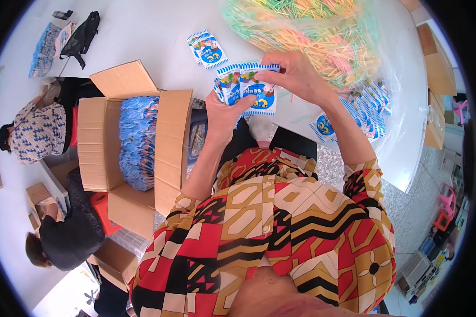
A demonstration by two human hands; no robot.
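Close above the table edge, my left hand (225,112) is closed round a small fanned stack of blue-and-white printed packets (230,84), thumb across the front. My right hand (296,79) pinches the upper right corner of the front packet (262,98), which lies over the others. Two or so similar packets (210,52) lie on the table just beyond my left hand. Beneath my right forearm spreads a pile of packets (373,113). Past my right hand sits a big clear plastic bag (354,31) full of thin pastel sticks that look like straws.
An open cardboard box (174,150) filled with rows of blue packets (137,142) stands left of my left forearm. Two people (39,129) work at the far left, near more boxes (113,261). A black bag (84,37) lies on the white table (137,31). Cardboard (433,116) stands at the right.
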